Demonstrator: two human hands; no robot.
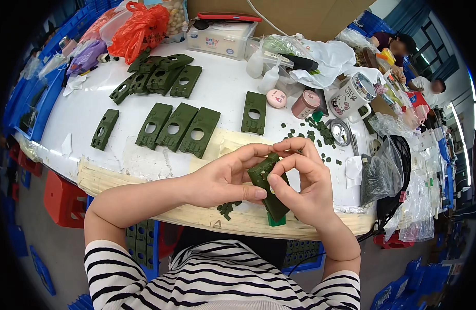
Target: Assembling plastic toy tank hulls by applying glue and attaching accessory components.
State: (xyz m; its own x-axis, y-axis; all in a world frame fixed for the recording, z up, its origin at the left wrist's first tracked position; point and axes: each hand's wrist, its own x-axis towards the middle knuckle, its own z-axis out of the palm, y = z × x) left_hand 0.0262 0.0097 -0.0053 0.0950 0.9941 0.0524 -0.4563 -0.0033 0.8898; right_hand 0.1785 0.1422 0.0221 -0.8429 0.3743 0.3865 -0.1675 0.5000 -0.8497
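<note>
My left hand [222, 175] is closed round the side of a dark green plastic toy tank hull [275, 203], its thumb lying along the near face. The hull is tilted above the table's front edge. My right hand [307, 188] is closed on the hull's other side, with thumb and index finger bent in at its upper part. Whether a small piece is pinched there is hidden. Just below the hull shows a bright green block [276, 221]. Small dark green pieces [226, 210] lie by my left wrist, and more loose pieces [323, 133] are scattered beyond my right hand.
Similar hulls stand in a row [173, 128], with a single hull [254, 112] ahead and a stack [163, 72] farther back. A mug [351, 95], pink jar [305, 104], tape roll [340, 132] and bag of pieces [378, 178] crowd the right. A red stool [67, 199] stands left.
</note>
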